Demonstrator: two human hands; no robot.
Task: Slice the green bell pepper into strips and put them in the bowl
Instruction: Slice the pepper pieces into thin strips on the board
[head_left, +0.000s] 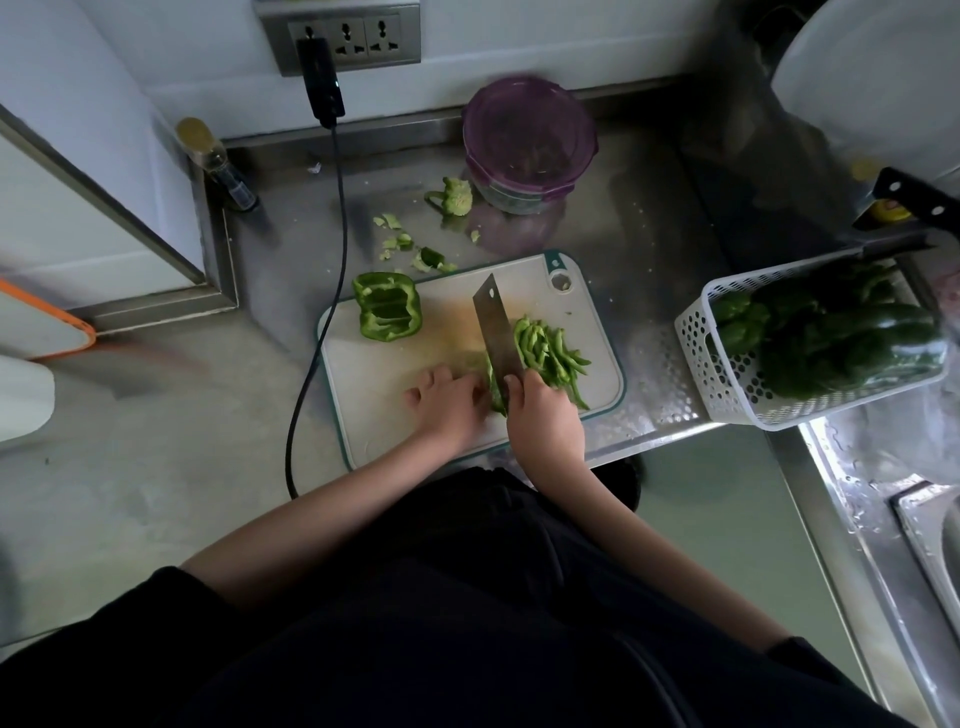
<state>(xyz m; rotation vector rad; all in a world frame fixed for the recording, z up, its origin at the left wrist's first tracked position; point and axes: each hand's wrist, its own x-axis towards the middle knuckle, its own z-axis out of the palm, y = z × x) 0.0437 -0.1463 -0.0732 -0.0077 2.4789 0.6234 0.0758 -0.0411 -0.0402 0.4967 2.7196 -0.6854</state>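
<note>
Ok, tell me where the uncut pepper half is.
In the head view, the pepper half lies on the cutting board's far left corner, left of the cleaver and apart from both hands.

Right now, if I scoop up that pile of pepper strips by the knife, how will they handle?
The strips look thin, curved and loose, so they would likely scatter rather than lift as one bunch. Their cut sides probably are damp and a bit slippery. Being small, they should be light and push easily across the board with the knife.

right hand (543, 410) gripping cleaver (497, 332), left hand (448, 397) pinning pepper piece; strips (550, 353) at 3 o'clock of blade, half pepper (387, 306) at 10
</note>
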